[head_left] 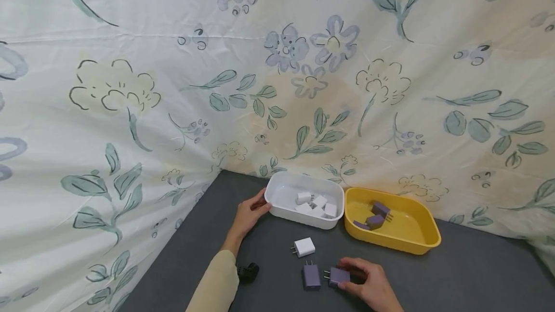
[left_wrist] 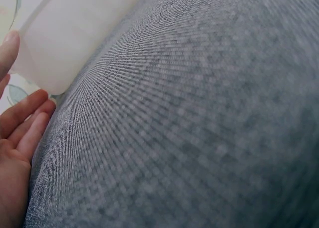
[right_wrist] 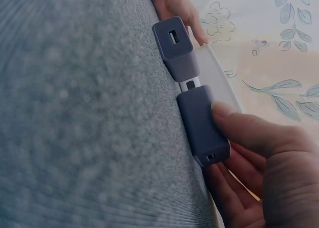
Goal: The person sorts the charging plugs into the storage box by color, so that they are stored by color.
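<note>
My right hand (head_left: 368, 280) pinches a purple USB charger (head_left: 338, 277) between thumb and fingers, low over the dark table, its prongs pointing left. In the right wrist view the thumb lies along the edge of this charger (right_wrist: 202, 123). Just left of it stands a second purple charger (head_left: 311, 276), prongs away from me. Behind these lies a white charger (head_left: 304, 247) with prongs to the left. My left hand (head_left: 249, 213) rests at the left end of a white bin (head_left: 277, 210), thumb toward the front and fingers behind; its fingers (left_wrist: 32, 130) look fairly straight in the left wrist view.
Several white chargers (head_left: 318, 202) lie in the white bin. Beside it on the right, a yellow bin (head_left: 412, 244) contains a few purple chargers (head_left: 375, 221). A small black object (head_left: 248, 273) is by the left sleeve (head_left: 217, 278). Floral cloth (head_left: 260, 124) hangs behind the dark table (head_left: 195, 225).
</note>
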A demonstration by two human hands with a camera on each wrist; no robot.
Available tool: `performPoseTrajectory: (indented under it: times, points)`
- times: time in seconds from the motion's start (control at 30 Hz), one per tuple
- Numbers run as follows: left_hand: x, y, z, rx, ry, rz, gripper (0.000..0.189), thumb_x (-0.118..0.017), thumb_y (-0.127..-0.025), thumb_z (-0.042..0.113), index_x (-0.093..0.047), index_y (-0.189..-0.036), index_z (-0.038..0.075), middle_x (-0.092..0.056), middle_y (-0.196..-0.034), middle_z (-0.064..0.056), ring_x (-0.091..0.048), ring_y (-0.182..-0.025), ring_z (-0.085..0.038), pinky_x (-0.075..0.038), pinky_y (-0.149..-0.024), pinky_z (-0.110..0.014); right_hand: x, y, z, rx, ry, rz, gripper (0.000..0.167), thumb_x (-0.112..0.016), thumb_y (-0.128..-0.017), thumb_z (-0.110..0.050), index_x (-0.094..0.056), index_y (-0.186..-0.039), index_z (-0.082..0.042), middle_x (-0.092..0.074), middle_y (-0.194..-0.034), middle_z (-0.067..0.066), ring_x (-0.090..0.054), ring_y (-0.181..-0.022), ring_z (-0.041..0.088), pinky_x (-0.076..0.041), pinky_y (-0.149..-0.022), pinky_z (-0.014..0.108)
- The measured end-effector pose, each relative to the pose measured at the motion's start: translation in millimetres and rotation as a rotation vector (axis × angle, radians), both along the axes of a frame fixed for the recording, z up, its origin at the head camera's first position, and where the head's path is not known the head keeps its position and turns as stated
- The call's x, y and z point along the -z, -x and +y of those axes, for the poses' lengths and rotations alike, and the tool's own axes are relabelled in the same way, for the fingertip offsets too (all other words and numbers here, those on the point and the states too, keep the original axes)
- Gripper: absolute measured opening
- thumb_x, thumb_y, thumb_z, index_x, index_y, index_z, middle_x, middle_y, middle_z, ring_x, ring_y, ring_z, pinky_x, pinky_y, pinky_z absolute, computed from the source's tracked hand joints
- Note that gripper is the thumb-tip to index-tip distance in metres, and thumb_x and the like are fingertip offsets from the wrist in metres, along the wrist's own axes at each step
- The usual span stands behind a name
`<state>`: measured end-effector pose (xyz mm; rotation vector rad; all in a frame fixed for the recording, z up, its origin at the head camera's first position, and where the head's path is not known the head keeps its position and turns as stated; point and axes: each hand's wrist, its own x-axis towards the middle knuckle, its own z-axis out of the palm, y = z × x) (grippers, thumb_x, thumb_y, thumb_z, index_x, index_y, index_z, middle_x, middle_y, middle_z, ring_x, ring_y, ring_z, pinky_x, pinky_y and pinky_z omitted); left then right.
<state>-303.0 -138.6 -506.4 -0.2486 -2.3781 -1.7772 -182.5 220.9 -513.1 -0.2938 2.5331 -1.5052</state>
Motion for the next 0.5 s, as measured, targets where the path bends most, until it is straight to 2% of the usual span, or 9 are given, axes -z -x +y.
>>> performPoseTrajectory:
  times: [0.07, 0.2, 0.5]
  points:
    - [-10.5, -6.3, 0.1, 0.016, 0.004, -0.007, 0.060, -0.071, -0.090, 0.025, -0.048, -0.144, 0.010, -0.065, -0.126, -0.021, -0.065, -0.113, -0.029, -0.055, -0.093, -0.042, 1.1, 0.1, -1.8, 0.060, -0.010, 0.008, 0.057, -0.088, -0.068, -0.027, -0.068, -0.118, -0.006, -0.070, -0.115, 0.011, -0.068, -0.098, 0.011, -0.057, -0.084, 0.025]
    - [-10.2, -5.6, -0.7, 0.025, 0.005, -0.013, 0.060, -0.070, -0.091, 0.026, -0.048, -0.144, 0.011, -0.065, -0.127, -0.020, -0.065, -0.113, -0.027, -0.055, -0.093, -0.040, 2.8, 0.0, -3.1, 0.112, -0.021, 0.015, 0.056, -0.089, -0.067, -0.022, -0.069, -0.117, -0.008, -0.070, -0.114, 0.009, -0.069, -0.096, 0.013, -0.057, -0.083, 0.027]
    - [-9.7, -5.2, 0.3, 0.024, 0.004, -0.018, 0.060, -0.071, -0.090, 0.027, -0.048, -0.144, 0.012, -0.066, -0.126, -0.019, -0.065, -0.112, -0.026, -0.055, -0.092, -0.038, 4.5, 0.9, 3.1, 0.027, 0.041, -0.028, 0.064, -0.088, -0.066, -0.014, -0.064, -0.124, -0.002, -0.066, -0.123, 0.016, -0.067, -0.106, 0.021, -0.057, -0.086, 0.028]
